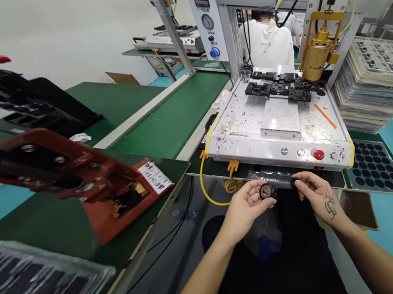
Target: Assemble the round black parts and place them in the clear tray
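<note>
One black ring in the left hand

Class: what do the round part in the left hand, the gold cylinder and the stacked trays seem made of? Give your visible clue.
Round part: probably black plastic, with a dark, smooth rim; metal is possible. Gold cylinder: likely metal, from its bright, shiny highlights. Stacked trays: seemingly thin plastic, glossy and see-through on top.
</note>
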A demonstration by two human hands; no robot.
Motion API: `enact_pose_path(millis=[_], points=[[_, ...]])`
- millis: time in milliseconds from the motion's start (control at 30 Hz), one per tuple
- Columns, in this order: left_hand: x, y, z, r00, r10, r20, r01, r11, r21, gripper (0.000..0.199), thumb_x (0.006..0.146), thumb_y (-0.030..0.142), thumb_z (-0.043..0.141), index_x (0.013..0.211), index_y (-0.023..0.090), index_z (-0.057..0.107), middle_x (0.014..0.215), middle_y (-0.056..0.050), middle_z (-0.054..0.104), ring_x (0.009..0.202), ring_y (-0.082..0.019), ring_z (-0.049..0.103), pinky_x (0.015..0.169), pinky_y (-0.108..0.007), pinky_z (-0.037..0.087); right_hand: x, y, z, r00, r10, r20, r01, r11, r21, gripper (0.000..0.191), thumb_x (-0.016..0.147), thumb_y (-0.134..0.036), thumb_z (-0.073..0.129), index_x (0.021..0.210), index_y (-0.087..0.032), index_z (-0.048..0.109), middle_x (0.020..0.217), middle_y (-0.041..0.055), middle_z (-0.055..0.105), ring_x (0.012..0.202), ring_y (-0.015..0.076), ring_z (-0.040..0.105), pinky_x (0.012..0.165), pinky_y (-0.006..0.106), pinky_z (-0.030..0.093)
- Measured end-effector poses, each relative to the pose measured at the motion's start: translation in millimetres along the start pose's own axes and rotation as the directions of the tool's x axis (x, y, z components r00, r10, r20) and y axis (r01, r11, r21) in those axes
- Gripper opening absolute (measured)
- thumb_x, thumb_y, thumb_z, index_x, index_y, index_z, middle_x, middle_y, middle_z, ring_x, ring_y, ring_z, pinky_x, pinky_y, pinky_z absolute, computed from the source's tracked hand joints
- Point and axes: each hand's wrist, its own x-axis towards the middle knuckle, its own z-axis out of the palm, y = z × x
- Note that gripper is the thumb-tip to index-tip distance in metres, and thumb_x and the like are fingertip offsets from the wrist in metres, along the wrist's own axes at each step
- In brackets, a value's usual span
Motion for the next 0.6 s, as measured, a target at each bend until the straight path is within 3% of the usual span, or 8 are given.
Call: enact_pose_path(millis=[200,300,433,600], points=[[-8.8,3.9,14.2,0.995,-0.099,0.032,0.104,0.976,-0.19,0.063,0.069,0.023,0.101,0.121,0.017,0.066,0.115,-0.011,0.083,0.111,-0.028,0.081,0.109,-0.043,0.06,-2.2,-16.2,-0.1,0.986,0.15,0.068,-0.161,0.967,0.198,0.034,0.086,-0.053,0.087,0.097,-0.023,0.076,0.067,-0.0026,0.064,0.056,0.0162,0.059,0.058,0.032,0.052],[-15.9,11.4,18.9,0.99,-0.136,0.034,0.14,0.963,-0.232,0.062,0.074,0.03,0.1,0.126,0.016,0.069,0.119,-0.012,0.083,0.113,-0.029,0.08,0.108,-0.045,0.062,-5.1,-19.2,-1.6,0.974,0.197,0.112,-0.22,0.939,0.263,0.035,0.084,-0.052,0.09,0.091,-0.022,0.072,0.06,-0.005,0.061,0.052,0.0151,0.058,0.056,0.031,0.05],[-26.2,18.8,24.5,0.986,-0.161,0.037,0.164,0.938,-0.305,0.055,0.086,0.044,0.091,0.129,0.014,0.073,0.12,-0.014,0.083,0.11,-0.031,0.081,0.109,-0.051,0.062,-11.6,-20.8,-6.6,0.968,0.214,0.127,-0.242,0.929,0.281,0.035,0.086,-0.052,0.089,0.093,-0.022,0.071,0.06,-0.0046,0.062,0.053,0.0152,0.059,0.057,0.03,0.05],[-36.0,20.6,28.8,0.99,-0.127,0.057,0.139,0.932,-0.334,0.05,0.089,0.041,0.089,0.129,0.015,0.076,0.122,-0.014,0.082,0.112,-0.033,0.08,0.111,-0.053,0.061,-19.1,-22.6,-14.0,0.935,0.243,0.258,-0.314,0.905,0.287,0.031,0.096,-0.049,0.081,0.09,-0.023,0.066,0.062,-0.0041,0.061,0.055,0.0136,0.057,0.056,0.028,0.047]])
